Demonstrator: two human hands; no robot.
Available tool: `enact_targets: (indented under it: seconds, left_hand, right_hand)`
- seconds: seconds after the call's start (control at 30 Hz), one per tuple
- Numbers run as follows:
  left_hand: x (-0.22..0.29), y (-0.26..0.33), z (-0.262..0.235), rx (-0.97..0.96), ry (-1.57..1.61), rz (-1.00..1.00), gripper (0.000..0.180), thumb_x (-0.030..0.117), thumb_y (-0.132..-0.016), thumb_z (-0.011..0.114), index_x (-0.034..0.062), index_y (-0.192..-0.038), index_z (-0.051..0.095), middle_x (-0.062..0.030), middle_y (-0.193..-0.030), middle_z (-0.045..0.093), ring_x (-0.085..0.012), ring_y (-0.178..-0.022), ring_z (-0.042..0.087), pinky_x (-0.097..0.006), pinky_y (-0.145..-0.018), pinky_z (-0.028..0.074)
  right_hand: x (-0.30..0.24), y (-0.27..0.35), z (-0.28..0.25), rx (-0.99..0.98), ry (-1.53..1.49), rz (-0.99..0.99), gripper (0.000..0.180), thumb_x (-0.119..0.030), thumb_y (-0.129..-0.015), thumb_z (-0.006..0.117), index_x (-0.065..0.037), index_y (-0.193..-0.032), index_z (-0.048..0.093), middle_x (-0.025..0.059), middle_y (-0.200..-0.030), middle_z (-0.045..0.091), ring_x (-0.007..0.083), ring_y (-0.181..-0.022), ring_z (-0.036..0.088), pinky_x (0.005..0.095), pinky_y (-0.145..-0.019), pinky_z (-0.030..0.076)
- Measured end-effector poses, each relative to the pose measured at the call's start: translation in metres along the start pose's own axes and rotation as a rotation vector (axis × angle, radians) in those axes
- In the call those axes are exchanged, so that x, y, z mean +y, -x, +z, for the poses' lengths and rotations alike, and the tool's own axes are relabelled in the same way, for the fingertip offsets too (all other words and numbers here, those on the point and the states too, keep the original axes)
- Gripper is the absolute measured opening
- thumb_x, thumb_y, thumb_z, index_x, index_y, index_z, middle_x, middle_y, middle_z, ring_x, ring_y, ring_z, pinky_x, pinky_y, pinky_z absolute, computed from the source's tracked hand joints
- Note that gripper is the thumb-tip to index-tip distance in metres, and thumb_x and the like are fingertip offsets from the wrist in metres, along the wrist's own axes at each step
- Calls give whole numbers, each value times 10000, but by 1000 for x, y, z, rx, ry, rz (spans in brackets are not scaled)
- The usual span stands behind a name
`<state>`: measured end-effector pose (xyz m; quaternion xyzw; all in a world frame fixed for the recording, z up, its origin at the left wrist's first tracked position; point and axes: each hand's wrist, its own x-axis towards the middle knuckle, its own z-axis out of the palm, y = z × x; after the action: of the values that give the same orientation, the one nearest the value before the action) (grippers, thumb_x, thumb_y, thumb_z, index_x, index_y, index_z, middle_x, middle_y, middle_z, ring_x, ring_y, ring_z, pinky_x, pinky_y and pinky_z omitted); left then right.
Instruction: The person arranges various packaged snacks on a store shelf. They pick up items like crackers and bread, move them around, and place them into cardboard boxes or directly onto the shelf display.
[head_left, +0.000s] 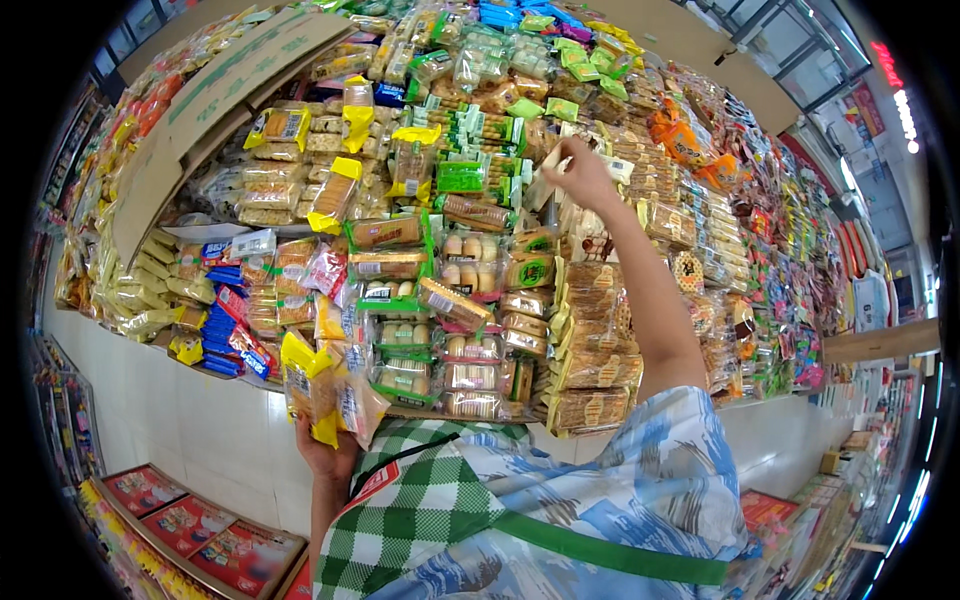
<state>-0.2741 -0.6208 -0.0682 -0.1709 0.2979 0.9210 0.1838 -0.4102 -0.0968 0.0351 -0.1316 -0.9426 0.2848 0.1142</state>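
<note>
Low at the left, my left hand [325, 455] is closed round several snack packets, among them a yellow-ended packet [308, 385] and a clear packet [358, 405] with pale orange contents. My right arm stretches far over the display. At its end my right hand [582, 178] pinches a small cream-white packet [550, 160] above the rows. Just right of those fingers lies another whitish packet [617, 170]. Green-wrapped biscuit packs [462, 177] are to the left of the right hand, and brown wafer packs [595, 365] are stacked nearer my body.
A large cardboard flap [215, 110] rises over the left part of the display. Blue-wrapped bars [222, 330] lie at its near left edge. Orange bags [685, 140] sit farther right. Behind me on the left stands a low case with red panels [150, 490].
</note>
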Motion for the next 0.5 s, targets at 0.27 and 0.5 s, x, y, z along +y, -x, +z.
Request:
enact_targets:
  seconds: [0.27, 0.5]
  left_hand:
    - [-1, -2, 7, 50, -23, -6, 554, 448, -865, 482, 141, -1323, 423, -51, -1292, 505, -255, -1195, 471, -434, -1020, 351]
    - [0, 1, 12, 41, -54, 19, 545, 441, -874, 458, 141, -1328, 420, -57, -1301, 499, -262, -1207, 462, -446, -1036, 335]
  right_hand:
    - [43, -15, -33, 18, 741, 110, 476, -234, -695, 687, -63, -1130, 593, 159, -1116, 551, 322, -1037, 534, 409, -875, 464]
    - [22, -3, -8, 128, 520, -111, 335, -178, -753, 668, -70, -1070, 648, 147, -1025, 630, 299, -986, 576, 402, -859, 474]
